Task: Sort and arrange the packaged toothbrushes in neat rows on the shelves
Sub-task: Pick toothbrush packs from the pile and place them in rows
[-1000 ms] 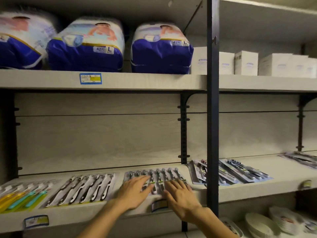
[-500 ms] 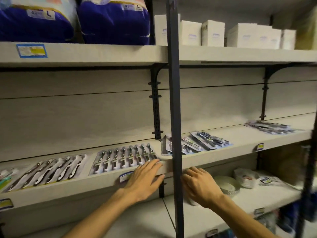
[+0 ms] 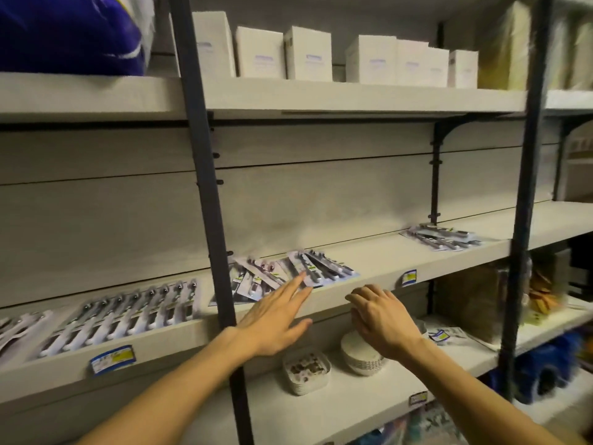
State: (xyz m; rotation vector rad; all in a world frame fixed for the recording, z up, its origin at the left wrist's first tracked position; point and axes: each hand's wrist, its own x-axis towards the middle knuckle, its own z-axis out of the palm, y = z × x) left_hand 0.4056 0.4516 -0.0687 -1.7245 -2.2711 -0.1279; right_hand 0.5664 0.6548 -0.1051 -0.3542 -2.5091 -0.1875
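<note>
head view: left hand (image 3: 272, 319), fingers straight and empty, reaches a jumbled toothbrush pile (image 3: 288, 274) on the middle shelf (image 3: 378, 264); right hand (image 3: 382, 316) loosely curled, empty. best squared pack by pack.

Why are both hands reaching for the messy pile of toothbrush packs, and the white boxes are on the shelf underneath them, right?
Not quite. In the head view the white boxes stand on the shelf above the messy pile of toothbrush packs, not underneath. The rest holds: the left hand and the right hand both reach toward that pile.
</note>
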